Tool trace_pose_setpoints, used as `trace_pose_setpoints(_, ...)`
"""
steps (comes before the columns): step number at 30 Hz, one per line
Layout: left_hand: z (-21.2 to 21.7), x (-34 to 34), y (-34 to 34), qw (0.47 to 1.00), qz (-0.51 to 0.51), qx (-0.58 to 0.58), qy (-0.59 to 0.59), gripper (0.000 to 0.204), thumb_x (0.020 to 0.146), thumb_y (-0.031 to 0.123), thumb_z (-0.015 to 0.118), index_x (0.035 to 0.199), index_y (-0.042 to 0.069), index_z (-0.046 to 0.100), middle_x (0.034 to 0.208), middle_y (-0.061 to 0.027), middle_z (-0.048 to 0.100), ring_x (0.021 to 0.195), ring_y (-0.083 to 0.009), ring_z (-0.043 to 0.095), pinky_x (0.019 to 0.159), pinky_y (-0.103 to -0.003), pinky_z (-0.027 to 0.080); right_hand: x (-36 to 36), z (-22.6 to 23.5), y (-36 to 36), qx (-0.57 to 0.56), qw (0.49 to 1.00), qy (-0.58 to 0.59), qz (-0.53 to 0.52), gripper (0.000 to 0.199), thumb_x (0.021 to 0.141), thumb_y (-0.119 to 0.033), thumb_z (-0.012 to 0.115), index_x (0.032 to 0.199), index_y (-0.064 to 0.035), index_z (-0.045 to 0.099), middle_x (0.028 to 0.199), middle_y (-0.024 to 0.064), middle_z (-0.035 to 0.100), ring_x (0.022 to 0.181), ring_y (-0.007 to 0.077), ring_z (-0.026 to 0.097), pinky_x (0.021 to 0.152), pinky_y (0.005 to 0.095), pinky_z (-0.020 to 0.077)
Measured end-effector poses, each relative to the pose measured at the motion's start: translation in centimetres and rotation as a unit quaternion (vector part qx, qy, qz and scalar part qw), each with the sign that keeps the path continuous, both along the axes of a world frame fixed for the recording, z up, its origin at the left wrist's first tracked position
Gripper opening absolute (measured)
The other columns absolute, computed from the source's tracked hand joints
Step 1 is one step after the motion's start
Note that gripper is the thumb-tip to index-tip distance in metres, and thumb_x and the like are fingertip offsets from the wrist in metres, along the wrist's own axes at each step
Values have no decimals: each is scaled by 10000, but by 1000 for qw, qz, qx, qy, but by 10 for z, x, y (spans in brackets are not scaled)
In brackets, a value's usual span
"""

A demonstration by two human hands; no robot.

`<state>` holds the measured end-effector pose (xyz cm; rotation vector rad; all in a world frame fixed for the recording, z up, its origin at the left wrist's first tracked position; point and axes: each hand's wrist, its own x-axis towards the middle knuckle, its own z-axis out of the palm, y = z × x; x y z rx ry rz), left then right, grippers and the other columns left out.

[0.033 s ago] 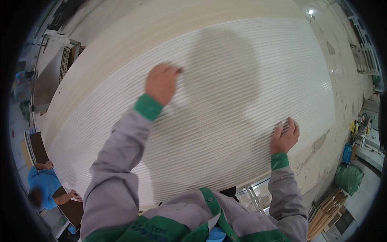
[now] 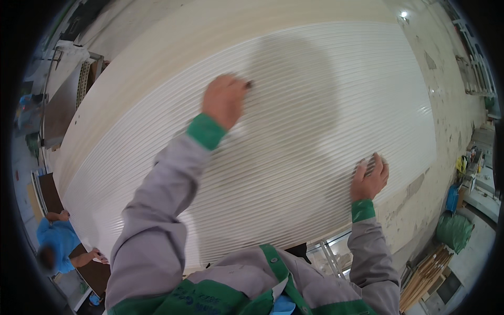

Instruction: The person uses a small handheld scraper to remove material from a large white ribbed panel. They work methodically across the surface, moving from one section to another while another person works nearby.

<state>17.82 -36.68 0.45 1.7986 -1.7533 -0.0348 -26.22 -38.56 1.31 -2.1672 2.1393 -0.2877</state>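
Note:
A large white ribbed panel point(image 2: 378, 68) with fine parallel grooves lies in front of me. My left hand point(image 2: 224, 100) is over its left-middle part, slightly smeared by motion. The fingers are closed, and a small dark piece point(image 2: 249, 84) sticks out of them; its kind cannot be made out. Near the panel's right front edge rests my right hand point(image 2: 369, 178), fingers bent and apart, fingertips on the ribs. Nothing shows in its grip.
Beneath the panel is a bigger pale, worn surface point(image 2: 404, 210). At the far left end a person in blue point(image 2: 59, 239) has hands at the panel's edge. Right of me are a green bag point(image 2: 454, 232), a blue container point(image 2: 452, 199) and a stack of wooden strips point(image 2: 428, 275).
My left hand has slid right and a little farther away across the ribs, with the small dark piece still in its fingers. My right hand stays almost in place.

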Motion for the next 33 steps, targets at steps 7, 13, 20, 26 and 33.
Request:
trace_pose_setpoints(7,13,-183,-239,996,14,88,-30,219,973,188,556,1007,113,758,1064,-137,693,1032,-311,657,880,-462,525,2,3,-1,-23,1000,-3,21,555,902,-283,646,1387,-36,543,1429,239,462,1377,402,379,1165,540,262)
trace_pose_setpoints(13,29,-203,-273,991,13,132,-14,241,988,232,546,1078,135,748,1133,-86,676,1090,-276,637,941,-434,482,5,4,-7,-25,999,-1,26,546,909,-290,640,1384,-38,544,1433,242,458,1378,406,380,1165,543,263)
trace_pose_setpoints(20,9,-67,-102,992,23,118,-49,181,934,159,595,1042,152,740,1053,-66,684,1042,-282,648,908,-466,484,9,9,-5,-20,999,25,8,551,951,-353,605,1410,-56,532,1458,249,442,1395,424,368,1168,548,270)
trace_pose_setpoints(26,15,100,149,986,124,72,-91,99,897,200,680,979,187,732,867,-26,656,884,-268,630,794,-433,472,15,11,-2,-36,999,15,9,509,971,-359,573,1396,-80,549,1435,212,478,1381,384,402,1154,534,297)
trace_pose_setpoints(33,43,215,319,959,183,166,-136,158,932,187,669,1067,115,709,1005,-61,669,961,-285,614,874,-422,467,17,14,-2,-37,999,27,9,504,975,-354,567,1398,-79,551,1441,186,494,1384,370,410,1143,522,318)
